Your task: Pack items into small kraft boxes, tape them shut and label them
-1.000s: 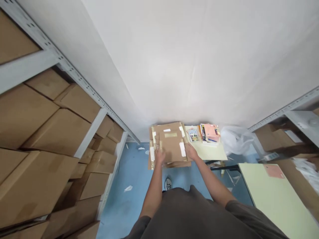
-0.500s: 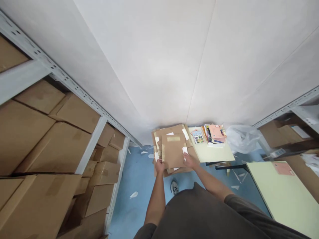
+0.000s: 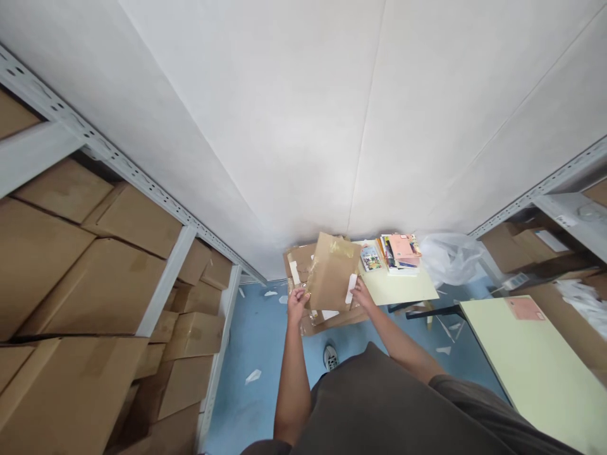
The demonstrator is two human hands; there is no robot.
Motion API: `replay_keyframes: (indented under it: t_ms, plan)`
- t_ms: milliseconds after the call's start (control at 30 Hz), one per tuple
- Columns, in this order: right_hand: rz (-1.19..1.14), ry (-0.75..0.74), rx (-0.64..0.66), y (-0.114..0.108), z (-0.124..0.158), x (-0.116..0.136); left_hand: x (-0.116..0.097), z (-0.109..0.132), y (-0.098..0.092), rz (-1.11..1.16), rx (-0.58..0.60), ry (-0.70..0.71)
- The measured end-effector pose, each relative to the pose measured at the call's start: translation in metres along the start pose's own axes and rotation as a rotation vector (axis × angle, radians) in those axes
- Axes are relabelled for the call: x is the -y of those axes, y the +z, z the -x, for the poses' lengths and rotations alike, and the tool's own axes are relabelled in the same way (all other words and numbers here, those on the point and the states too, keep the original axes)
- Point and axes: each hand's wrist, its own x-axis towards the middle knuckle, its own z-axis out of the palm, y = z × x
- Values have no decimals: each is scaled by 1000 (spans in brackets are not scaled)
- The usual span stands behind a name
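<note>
Brown cardboard boxes [image 3: 90, 278] fill the steel shelving [image 3: 95, 151] on the left, and a pale green surface [image 3: 403, 287] stands ahead against the white wall [image 3: 265, 126]. Flattened taped cardboard [image 3: 296, 265] lies stacked at its left end, apparently placed within easy reach. Above that stack, a tilted kraft-paper sheet [image 3: 332, 272] is raised between both hands: the left hand [image 3: 298, 305] pinches its lower-left edge with closed fingers, and the right hand [image 3: 363, 294] grips its lower-right corner, seemingly to hold it clear.
</note>
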Motion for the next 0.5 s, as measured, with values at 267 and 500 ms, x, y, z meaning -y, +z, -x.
replay_keyframes:
  t_ms: [267,500]
  plan:
    - [-410,101,97,-79,10,46,-33,11,15,56,163,69]
    - [-515,-10,-87,-238,69,46,-68,44,162,-100,551,132]
